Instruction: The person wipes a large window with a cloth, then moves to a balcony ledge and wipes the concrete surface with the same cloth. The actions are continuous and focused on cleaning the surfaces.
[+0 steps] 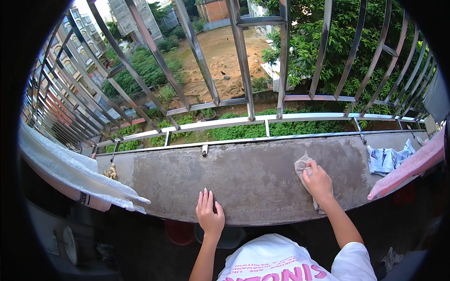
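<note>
Before me runs a concrete ledge (242, 189), its surface cracked and darkened by damp patches. On its right half, my right hand (318, 181) presses down on a greyish-beige cloth (301, 167) and grips it, thumb and fingers bent over the fabric. Part of the cloth is hidden under the palm, and its lower end reaches towards the ledge's near edge. My left hand (210, 212) lies flat at the near edge, left of the middle, holding nothing. Its fingers point away from me and the thumb stands apart.
Metal bars (242, 63) rise beyond the ledge. Ginger root (111, 172) lies at the left, near a hanging white towel (81, 175). At the right are white patterned socks (386, 158) and a pink towel (407, 172). Below the ledge stand a red bucket (180, 232) and a grey one (232, 237).
</note>
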Demonstrator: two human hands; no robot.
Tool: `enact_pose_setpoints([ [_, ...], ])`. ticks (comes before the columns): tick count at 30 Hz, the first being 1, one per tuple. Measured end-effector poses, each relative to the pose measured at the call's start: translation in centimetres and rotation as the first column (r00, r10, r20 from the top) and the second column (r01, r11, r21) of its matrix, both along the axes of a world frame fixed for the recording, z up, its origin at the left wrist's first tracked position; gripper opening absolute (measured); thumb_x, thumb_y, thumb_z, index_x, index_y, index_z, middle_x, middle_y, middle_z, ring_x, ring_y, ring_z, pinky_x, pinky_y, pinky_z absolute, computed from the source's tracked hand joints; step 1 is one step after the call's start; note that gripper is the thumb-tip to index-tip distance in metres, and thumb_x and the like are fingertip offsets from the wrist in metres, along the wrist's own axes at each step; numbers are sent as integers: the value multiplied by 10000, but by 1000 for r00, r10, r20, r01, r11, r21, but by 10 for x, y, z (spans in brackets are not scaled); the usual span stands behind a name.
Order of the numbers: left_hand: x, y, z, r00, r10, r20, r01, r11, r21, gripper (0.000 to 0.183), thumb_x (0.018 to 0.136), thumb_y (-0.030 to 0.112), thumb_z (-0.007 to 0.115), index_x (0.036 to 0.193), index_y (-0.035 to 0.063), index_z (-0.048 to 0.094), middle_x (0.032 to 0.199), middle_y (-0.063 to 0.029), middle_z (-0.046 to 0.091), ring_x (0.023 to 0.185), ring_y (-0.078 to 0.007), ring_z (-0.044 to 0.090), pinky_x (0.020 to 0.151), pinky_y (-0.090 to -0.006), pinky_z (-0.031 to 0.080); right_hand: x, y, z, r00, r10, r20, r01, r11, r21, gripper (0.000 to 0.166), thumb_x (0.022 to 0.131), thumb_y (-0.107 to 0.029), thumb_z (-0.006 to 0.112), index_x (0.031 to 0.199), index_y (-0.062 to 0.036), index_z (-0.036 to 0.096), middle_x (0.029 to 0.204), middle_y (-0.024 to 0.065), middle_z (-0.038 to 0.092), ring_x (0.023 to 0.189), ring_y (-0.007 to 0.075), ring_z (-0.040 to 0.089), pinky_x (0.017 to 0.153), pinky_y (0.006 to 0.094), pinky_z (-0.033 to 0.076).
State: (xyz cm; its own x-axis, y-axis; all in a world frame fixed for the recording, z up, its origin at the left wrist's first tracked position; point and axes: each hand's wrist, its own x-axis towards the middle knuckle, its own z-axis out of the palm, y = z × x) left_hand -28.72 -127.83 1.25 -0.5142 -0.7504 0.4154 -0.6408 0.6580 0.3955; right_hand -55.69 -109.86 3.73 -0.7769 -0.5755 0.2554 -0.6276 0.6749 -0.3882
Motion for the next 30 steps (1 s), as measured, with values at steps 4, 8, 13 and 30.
enact_pose_setpoints([
  [4, 2, 0, -2, 1000, 5, 4, -5, 1000, -9, 359, 755, 84, 523, 1091, -35, 568, 1225, -174, 503, 1180, -321, 424, 953, -412, 329, -99, 62, -9, 923, -386, -2, 383, 916, 120, 235, 820, -274, 502, 991, -124, 442, 817, 182, 601, 760, 381, 589, 638, 489, 450],
  [8, -5, -1, -2, 1000, 0, 2, 0, 1000, -29, 350, 749, 69, 520, 1078, -38, 576, 1219, -178, 506, 1167, -323, 433, 948, -415, 330, -151, 103, -21, 843, -534, -68, 538, 831, 144, 225, 833, -267, 470, 980, -102, 430, 793, 194, 609, 728, 396, 594, 619, 504, 453],
  [13, -8, 1, 2, 999, 17, 42, -15, 999, -50, 352, 746, 48, 512, 1079, -44, 576, 1207, -187, 511, 1154, -326, 440, 947, -417, 331, -114, 55, -14, 886, -451, -110, 464, 871, 164, 237, 828, -255, 489, 964, -70, 429, 750, 187, 608, 695, 371, 606, 593, 481, 471],
  [30, -7, 1, 2, 999, 8, 33, -6, 999, -38, 348, 770, 67, 509, 1101, -25, 564, 1228, -160, 502, 1172, -311, 429, 948, -407, 332, 153, -53, 7, 828, 546, 126, -537, 838, -97, 267, 774, -263, 587, 979, -102, 526, 694, 79, 567, 660, 240, 595, 579, 343, 475],
])
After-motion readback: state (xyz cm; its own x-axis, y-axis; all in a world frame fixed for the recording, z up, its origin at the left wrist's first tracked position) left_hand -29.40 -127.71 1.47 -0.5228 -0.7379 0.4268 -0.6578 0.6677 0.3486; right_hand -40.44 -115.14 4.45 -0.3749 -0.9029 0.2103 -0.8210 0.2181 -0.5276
